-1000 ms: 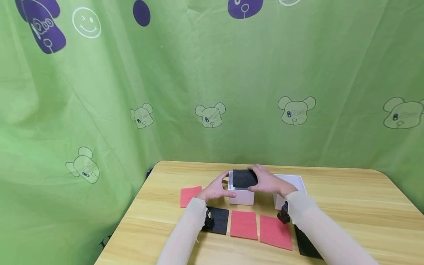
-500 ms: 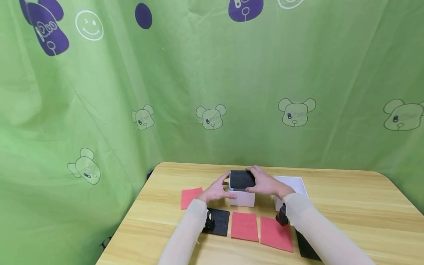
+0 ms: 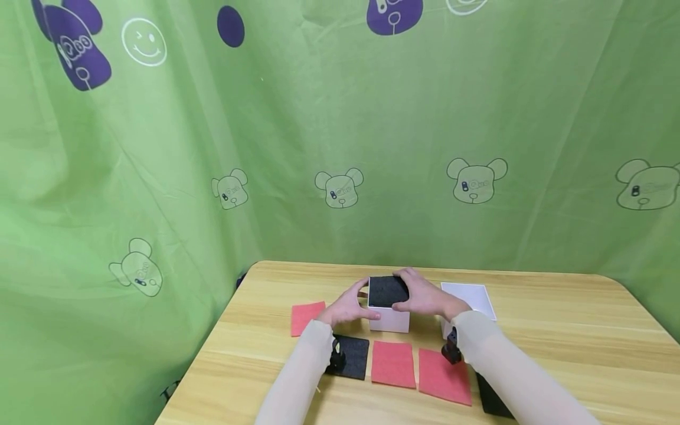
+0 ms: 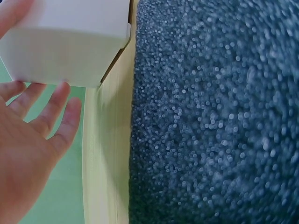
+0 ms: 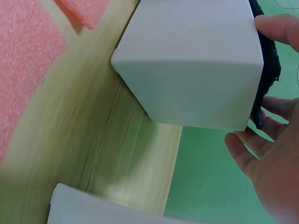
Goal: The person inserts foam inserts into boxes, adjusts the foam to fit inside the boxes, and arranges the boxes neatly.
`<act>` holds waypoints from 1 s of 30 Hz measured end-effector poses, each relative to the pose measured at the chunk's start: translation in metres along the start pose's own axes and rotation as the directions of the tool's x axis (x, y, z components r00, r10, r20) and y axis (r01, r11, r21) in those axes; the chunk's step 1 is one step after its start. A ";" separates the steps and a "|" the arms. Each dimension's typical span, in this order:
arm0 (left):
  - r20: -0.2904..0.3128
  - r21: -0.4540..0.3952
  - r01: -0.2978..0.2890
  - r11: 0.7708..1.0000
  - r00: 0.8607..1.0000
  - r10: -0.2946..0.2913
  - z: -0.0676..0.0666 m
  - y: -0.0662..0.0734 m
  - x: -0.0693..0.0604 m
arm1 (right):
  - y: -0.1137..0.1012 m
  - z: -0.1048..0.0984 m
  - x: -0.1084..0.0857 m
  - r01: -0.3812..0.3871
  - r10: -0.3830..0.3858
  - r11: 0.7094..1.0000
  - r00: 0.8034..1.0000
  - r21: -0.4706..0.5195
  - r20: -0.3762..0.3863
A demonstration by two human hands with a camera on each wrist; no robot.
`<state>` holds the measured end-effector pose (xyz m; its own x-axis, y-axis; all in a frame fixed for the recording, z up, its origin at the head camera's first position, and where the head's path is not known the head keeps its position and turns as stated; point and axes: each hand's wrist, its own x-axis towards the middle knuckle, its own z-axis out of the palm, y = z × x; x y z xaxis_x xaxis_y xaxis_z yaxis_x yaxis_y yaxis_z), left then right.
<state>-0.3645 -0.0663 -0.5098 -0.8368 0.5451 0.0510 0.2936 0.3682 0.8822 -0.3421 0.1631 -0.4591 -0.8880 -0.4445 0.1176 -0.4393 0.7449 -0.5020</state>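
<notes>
A small white box (image 3: 390, 321) stands on the table in the head view, a black foam sheet (image 3: 388, 290) lying across its top opening. My left hand (image 3: 344, 306) holds the box at its left side, thumb along the front face and fingertips on the far edge. With thumb and fingers my right hand (image 3: 424, 296) grips the right part of the foam sheet and the box rim. In the right wrist view, the sheet's dark edge (image 5: 268, 60) sticks out past the rim under the thumb and fingers. The box's inside is hidden.
A second white box (image 3: 470, 295) stands to the right, partly behind my right wrist. Nearer lie a black foam sheet (image 3: 355, 357), red foam sheets (image 3: 393, 365) and a black piece (image 3: 494, 400) under my right forearm. Another red sheet (image 3: 306, 317) lies at the left.
The black foam sheet has shifted slightly left and sunk lower into the box opening, with my right hand moving along. My left hand stays on the box.
</notes>
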 end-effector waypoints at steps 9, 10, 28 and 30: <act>0.003 0.028 0.000 1.000 1.000 0.000 0.000 0.000 0.001 | 0.006 0.000 -0.003 0.050 -0.050 0.998 0.999 0.031 0.017; 0.002 0.031 0.003 1.000 1.000 -0.004 0.000 0.000 0.001 | 0.007 0.000 -0.004 0.053 -0.054 0.998 0.998 0.038 0.016; -0.002 0.046 0.005 0.999 1.000 -0.005 0.000 0.000 0.001 | 0.014 -0.002 -0.004 0.061 -0.063 0.998 0.996 0.033 0.067; -0.001 0.051 0.005 0.999 1.000 -0.005 0.000 0.000 0.001 | 0.015 -0.002 -0.005 0.064 -0.066 0.998 0.995 0.029 0.071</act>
<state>-0.3657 -0.0656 -0.5097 -0.8386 0.5427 0.0466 0.3123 0.4091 0.8574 -0.3447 0.1771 -0.4650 -0.8453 -0.5268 0.0895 -0.4912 0.7001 -0.5183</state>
